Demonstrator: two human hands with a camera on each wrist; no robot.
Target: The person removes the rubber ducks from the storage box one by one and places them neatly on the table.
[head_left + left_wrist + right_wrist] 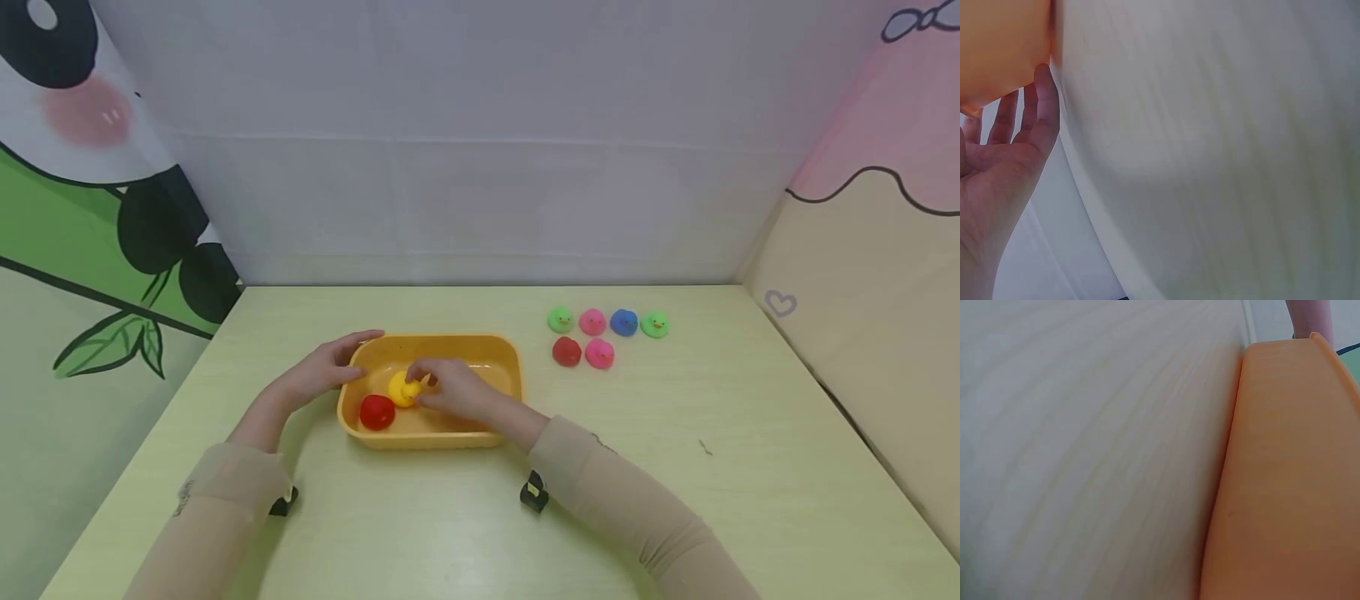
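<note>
A yellow-orange plastic tray sits on the table. At its left end my left hand holds it, thumb over the rim and fingers along the outside; the left wrist view shows that hand with fingertips against the tray wall. Inside the tray, my right hand pinches a small yellow rubber duck between thumb and fingers. Next to the duck, in the front left corner, lies a round red toy. The right wrist view has only the tray's outer side, with the right hand out of sight.
Right of the tray, small toys stand in two rows: green, pink, blue and green ducks behind, a red toy and a pink duck in front. A pale wall closes off the table's back edge.
</note>
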